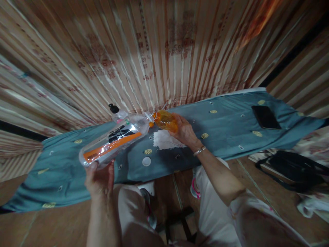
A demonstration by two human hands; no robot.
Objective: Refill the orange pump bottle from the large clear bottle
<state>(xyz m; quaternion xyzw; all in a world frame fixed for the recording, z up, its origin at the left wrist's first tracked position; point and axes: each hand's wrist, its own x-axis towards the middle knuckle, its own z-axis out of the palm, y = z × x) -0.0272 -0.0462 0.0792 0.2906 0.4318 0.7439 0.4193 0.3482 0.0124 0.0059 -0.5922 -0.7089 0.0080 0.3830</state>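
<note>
Item: large clear plastic bottle (115,142) with orange-and-black label, left of frame centre, long axis slanting from lower left up to its neck at centre, mouth meeting the small orange bottle (166,120) just right of it. Your left hand (100,180) grips the big bottle's base; your right hand (185,132) clasps the small one, both above the blue patterned cloth (226,137). Unclear: whether the mouths touch; a black-capped bottle (117,113) sits half hidden behind.

My arms are bare from the elbow down, and a thin silvery bracelet (199,150) circles my right wrist. A pale, lightly patterned short sleeve (253,214) covers my right upper arm, and I wear light-coloured trousers (128,209). My shoes (194,188) are light with pink trim.
</note>
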